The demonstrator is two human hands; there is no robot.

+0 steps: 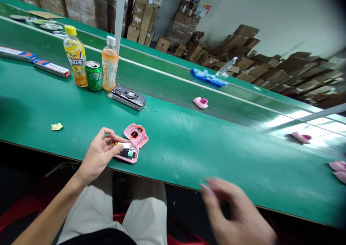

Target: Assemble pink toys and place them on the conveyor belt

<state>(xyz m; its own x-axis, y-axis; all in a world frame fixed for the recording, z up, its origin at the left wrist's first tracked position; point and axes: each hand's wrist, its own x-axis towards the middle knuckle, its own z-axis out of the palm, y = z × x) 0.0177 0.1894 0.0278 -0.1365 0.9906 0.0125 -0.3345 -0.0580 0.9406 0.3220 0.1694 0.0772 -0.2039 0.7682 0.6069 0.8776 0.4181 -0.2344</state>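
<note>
My left hand [101, 153] grips an opened pink toy camera shell [133, 142] at the near edge of the green table [189, 144]. Its two halves lie apart, with a circuit board and wires showing inside. My thumb and fingers close on the lower half. My right hand [235, 214] hovers low at the right, below the table edge, blurred by motion. Its fingers look loosely curled and I see nothing in it.
Two drink bottles [75, 56] and a green can [93, 75] stand at the left, with a phone [127, 96] beside them. More pink shells [200, 102] lie on the conveyor belt and at the right. Blue parts [209, 77] sit farther back. Cardboard boxes are piled behind.
</note>
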